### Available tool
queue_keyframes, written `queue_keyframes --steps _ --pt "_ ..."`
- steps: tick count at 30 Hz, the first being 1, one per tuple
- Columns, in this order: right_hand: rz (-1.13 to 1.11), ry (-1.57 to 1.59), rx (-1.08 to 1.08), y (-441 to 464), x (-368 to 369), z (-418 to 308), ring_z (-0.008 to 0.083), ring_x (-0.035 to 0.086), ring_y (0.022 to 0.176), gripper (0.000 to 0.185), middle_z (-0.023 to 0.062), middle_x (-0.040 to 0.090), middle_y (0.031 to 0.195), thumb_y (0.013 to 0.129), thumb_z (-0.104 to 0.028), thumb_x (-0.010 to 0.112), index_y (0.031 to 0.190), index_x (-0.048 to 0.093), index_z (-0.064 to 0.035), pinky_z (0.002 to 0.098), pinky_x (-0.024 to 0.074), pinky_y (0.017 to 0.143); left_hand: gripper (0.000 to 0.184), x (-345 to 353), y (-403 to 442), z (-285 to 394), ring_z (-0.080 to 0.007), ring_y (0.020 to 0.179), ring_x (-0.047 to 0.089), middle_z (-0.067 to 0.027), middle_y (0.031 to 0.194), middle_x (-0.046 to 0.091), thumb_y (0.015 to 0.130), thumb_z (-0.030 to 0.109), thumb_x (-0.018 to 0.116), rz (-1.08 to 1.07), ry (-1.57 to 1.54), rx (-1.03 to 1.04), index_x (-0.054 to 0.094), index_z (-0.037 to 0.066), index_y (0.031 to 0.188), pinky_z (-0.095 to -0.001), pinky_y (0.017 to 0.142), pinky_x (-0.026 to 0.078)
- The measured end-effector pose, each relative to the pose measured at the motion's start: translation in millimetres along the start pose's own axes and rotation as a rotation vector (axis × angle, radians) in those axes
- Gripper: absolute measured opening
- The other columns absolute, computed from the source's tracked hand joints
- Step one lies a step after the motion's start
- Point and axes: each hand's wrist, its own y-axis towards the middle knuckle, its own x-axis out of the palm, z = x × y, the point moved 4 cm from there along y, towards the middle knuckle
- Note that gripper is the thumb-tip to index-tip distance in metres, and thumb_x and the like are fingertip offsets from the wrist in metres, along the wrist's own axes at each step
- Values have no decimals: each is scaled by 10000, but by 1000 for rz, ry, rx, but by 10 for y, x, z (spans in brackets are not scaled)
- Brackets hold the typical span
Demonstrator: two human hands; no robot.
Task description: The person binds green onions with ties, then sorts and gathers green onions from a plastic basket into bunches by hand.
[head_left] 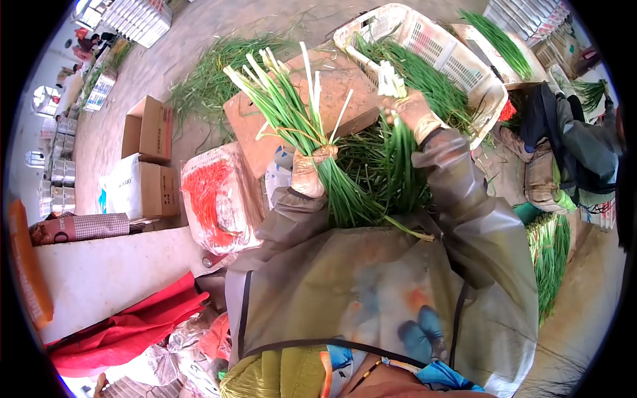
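My left hand (312, 169), in a pale glove, is closed round a bunch of long green stalks (292, 113) with whitish ends fanned out over a brown board (352, 79). My right hand (413, 114), gloved too, is closed round a smaller bunch (391, 81), its white ends up and green leaves hanging below. Between my hands and my apron (345, 285) lies a dark green heap of leaves (371, 169). A white plastic crate (478, 63) with more green stalks stands just beyond my right hand.
Loose greens (212, 79) lie on the floor beyond the board. Left are cardboard boxes (156, 129), a sack with red ties (219, 199) and a white tabletop (119, 272). A co-worker (584, 139) sits at the right, near bundled greens (549, 259).
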Motion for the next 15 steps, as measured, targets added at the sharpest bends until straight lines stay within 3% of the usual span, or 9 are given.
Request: queue_keyframes --steps 2,4,5,6,10,14,15 --pt "291 -768 -46 110 -252 -100 142 525 528 302 81 589 723 779 -18 615 1065 528 26 259 434 432 243 -69 -84 16 -207 669 565 -85 733 557 666 -79 610 167 76 -61 522 -2 879 -308 649 483" --pt "248 -340 -158 156 -354 65 128 525 520 249 73 601 735 789 -9 594 1036 566 15 245 443 440 272 -72 -101 24 -214 680 561 -95 763 561 652 -61 618 134 62 -28 512 -4 896 -320 651 477" --pt "136 55 -95 -71 -137 -80 116 525 514 222 73 607 748 786 -13 602 1007 585 7 231 452 455 274 -122 -67 -3 -213 677 564 -98 769 567 650 -59 619 134 76 -47 514 -3 897 -316 650 481" --pt "-41 214 -97 -162 13 -91 112 531 515 239 70 611 754 768 -30 637 999 587 3 224 460 458 277 -188 -70 -34 -212 674 567 -101 776 573 648 -57 621 136 92 -74 516 -2 898 -312 648 486" --pt "-281 240 -44 -464 664 -30 128 556 541 265 72 620 773 745 -32 668 990 573 7 239 476 468 275 -129 -71 -104 -214 705 612 -104 787 598 675 -85 610 110 191 -96 533 -13 929 -298 663 516" --pt "-55 206 -198 -175 412 43 152 582 647 278 63 614 797 733 -67 688 971 570 13 277 489 517 325 11 -195 -91 -203 690 601 -95 810 597 675 -92 627 71 187 -159 543 2 974 -291 650 515" --pt "50 -135 -394 -30 251 -8 160 580 697 272 63 612 801 745 -78 672 977 570 19 280 492 612 341 43 -232 -77 -200 684 596 -90 816 595 672 -93 636 66 174 -171 545 8 986 -288 637 511"
